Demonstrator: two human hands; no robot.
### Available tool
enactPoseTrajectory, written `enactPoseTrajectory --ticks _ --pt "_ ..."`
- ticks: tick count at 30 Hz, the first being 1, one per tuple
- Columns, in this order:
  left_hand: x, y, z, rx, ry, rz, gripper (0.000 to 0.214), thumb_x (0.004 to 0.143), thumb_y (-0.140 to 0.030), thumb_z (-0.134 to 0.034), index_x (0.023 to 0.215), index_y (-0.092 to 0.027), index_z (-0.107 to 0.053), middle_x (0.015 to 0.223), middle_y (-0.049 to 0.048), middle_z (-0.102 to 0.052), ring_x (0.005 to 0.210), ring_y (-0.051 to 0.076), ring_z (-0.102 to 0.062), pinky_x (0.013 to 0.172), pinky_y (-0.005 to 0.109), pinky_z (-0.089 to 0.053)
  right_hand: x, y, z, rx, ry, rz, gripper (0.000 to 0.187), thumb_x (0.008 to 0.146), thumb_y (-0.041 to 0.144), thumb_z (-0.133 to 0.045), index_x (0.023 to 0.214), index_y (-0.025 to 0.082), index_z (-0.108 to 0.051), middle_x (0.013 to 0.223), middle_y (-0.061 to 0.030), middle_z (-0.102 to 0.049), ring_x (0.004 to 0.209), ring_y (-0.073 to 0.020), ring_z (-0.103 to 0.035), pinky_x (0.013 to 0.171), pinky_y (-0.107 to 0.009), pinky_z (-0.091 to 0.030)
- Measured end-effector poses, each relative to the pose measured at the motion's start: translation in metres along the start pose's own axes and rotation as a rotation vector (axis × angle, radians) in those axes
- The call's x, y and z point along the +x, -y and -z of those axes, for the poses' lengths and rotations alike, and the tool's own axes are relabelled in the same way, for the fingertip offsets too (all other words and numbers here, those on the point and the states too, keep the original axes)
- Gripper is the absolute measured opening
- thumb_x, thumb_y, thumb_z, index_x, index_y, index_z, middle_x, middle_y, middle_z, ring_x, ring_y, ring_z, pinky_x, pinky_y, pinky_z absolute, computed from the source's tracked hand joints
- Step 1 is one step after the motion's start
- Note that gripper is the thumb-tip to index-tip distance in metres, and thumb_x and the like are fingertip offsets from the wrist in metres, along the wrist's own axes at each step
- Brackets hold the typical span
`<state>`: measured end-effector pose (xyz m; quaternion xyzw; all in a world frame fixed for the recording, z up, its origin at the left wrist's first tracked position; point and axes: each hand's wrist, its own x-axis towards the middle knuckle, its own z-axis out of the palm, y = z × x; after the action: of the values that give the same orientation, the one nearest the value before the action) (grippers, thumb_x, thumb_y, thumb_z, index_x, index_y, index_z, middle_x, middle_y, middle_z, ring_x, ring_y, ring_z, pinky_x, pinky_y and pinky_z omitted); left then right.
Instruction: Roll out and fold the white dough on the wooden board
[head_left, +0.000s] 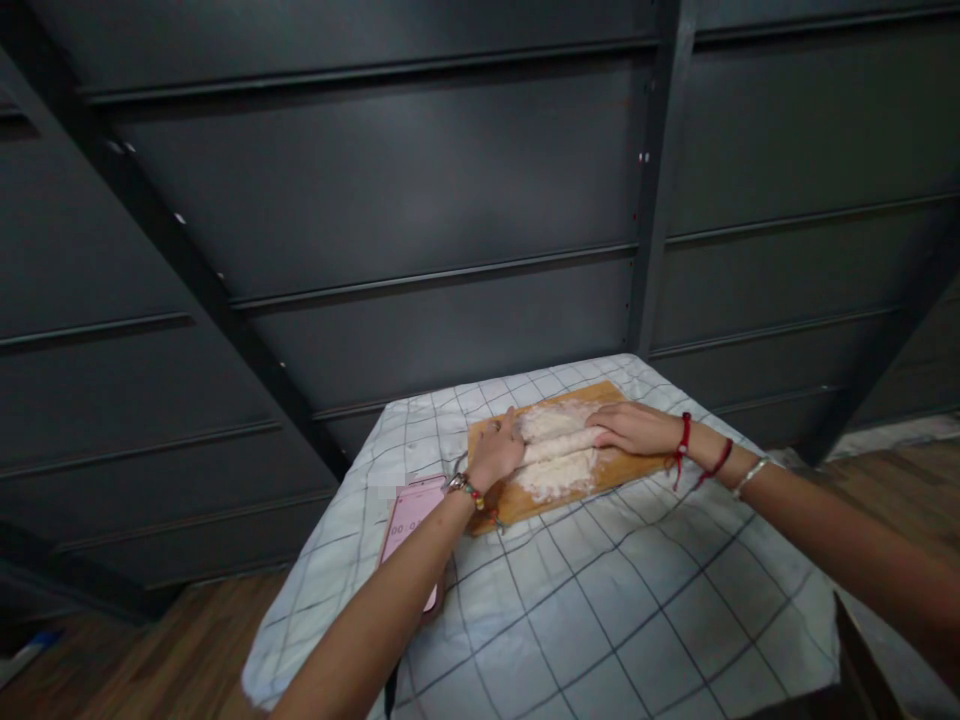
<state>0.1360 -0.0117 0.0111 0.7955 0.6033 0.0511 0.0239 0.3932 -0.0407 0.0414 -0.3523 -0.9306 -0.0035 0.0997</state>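
A pale, flour-dusted roll of dough (564, 446) lies crosswise on a wooden board (616, 476), with white flour (556, 480) spread above and below it. My left hand (496, 452) is at the roll's left end, its index finger pointing away from me and the other fingers curled at the dough. At the opposite end, my right hand (634, 428) has its fingers over the dough and its thumb on the near side. Both hands rest low at the board, and their palms are hidden.
A phone (401, 520) with a pink screen showing a timer lies left of the board, partly behind my left forearm. The board sits on a white checked tablecloth (600, 590). Dark grey metal panels (450, 170) stand behind the table. Wooden flooring (202, 625) shows at both sides.
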Motion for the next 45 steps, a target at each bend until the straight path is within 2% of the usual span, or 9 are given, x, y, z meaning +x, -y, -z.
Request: enactPoseTrajectory --ticks 6,11,16,20,26,30,34,39,45 --pt "0.007 0.003 -0.008 -0.015 -0.046 0.005 0.054 0.089 -0.028 -0.024 0.143 -0.021 -0.026 0.144 0.0064 -0.039 0.126 0.024 -0.041 0.105 0.04 -0.027 0.005 -0.01 -0.002 0.118 0.168 -0.031 0.035 0.095 0.038 -0.034 0.099 0.014 -0.059 0.089 -0.01 -0.064 0.08 -0.0197 -0.059 0.071 -0.028 -0.042" --pt "0.01 -0.001 -0.01 0.061 -0.076 -0.028 0.049 0.09 -0.028 -0.025 0.136 -0.022 -0.039 0.146 0.0044 -0.036 0.122 0.025 -0.043 0.102 0.042 -0.03 0.006 -0.019 -0.017 0.185 0.191 -0.034 0.037 0.095 0.037 -0.03 0.094 0.015 -0.059 0.086 -0.0086 -0.064 0.076 -0.0178 -0.058 0.07 -0.028 -0.042" --pt "0.01 -0.004 -0.002 0.127 -0.042 -0.006 0.044 0.091 -0.026 -0.024 0.126 -0.026 -0.051 0.149 0.0012 -0.03 0.12 0.026 -0.044 0.097 0.043 -0.035 0.021 -0.023 -0.008 0.199 0.198 -0.111 0.05 0.096 0.038 -0.021 0.073 0.017 -0.06 0.064 -0.0052 -0.061 0.065 -0.0178 -0.055 0.068 -0.029 -0.042" --pt "0.011 -0.004 -0.002 0.142 -0.057 -0.024 0.044 0.09 -0.026 -0.026 0.125 -0.025 -0.053 0.15 0.0026 -0.027 0.117 0.029 -0.044 0.094 0.048 -0.037 0.029 -0.026 -0.006 0.165 0.164 -0.154 0.043 0.095 0.037 -0.028 0.079 0.019 -0.063 0.079 -0.0064 -0.066 0.072 -0.019 -0.058 0.069 -0.029 -0.043" --pt "0.019 -0.001 -0.005 0.118 -0.023 -0.018 0.043 0.089 -0.027 -0.028 0.12 -0.029 -0.058 0.152 0.0015 -0.023 0.118 0.031 -0.043 0.093 0.055 -0.034 0.029 -0.027 -0.023 -0.039 0.119 -0.255 0.036 0.094 0.026 -0.029 0.096 0.016 -0.064 0.096 -0.0091 -0.067 0.084 -0.0194 -0.061 0.078 -0.029 -0.042" --pt "0.032 0.002 -0.004 0.073 -0.013 0.045 0.048 0.087 -0.033 -0.032 0.134 -0.032 -0.044 0.145 0.0067 -0.037 0.118 0.031 -0.047 0.099 0.055 -0.028 0.033 -0.031 -0.031 -0.143 0.142 -0.305 0.037 0.093 0.02 -0.032 0.09 0.014 -0.068 0.1 -0.0117 -0.068 0.091 -0.0206 -0.062 0.082 -0.029 -0.041" --pt "0.05 0.005 -0.005 0.024 -0.038 0.198 0.068 0.084 -0.037 -0.033 0.147 -0.021 -0.015 0.129 0.0151 -0.053 0.113 0.032 -0.052 0.101 0.052 -0.026 0.043 -0.043 -0.035 -0.198 0.138 -0.368 0.038 0.093 0.022 -0.033 0.088 0.012 -0.069 0.096 -0.0155 -0.068 0.09 -0.025 -0.063 0.078 -0.033 -0.043" --pt "0.062 0.004 -0.006 -0.037 -0.092 0.281 0.067 0.083 -0.034 -0.031 0.147 -0.018 -0.018 0.128 0.0167 -0.053 0.118 0.031 -0.049 0.101 0.053 -0.027 0.052 -0.046 -0.034 -0.235 0.084 -0.402 0.032 0.093 0.021 -0.034 0.098 0.009 -0.064 0.098 -0.0183 -0.066 0.09 -0.0259 -0.062 0.077 -0.034 -0.044" --pt "0.024 0.0 -0.01 0.022 -0.218 0.114 0.062 0.085 -0.034 -0.03 0.145 -0.02 -0.023 0.129 0.0147 -0.051 0.12 0.03 -0.044 0.104 0.052 -0.023 0.024 -0.019 -0.043 -0.159 -0.1 -0.299 0.037 0.095 0.024 -0.031 0.118 0.011 -0.057 0.115 -0.0149 -0.06 0.11 -0.0249 -0.05 0.097 -0.039 -0.035"
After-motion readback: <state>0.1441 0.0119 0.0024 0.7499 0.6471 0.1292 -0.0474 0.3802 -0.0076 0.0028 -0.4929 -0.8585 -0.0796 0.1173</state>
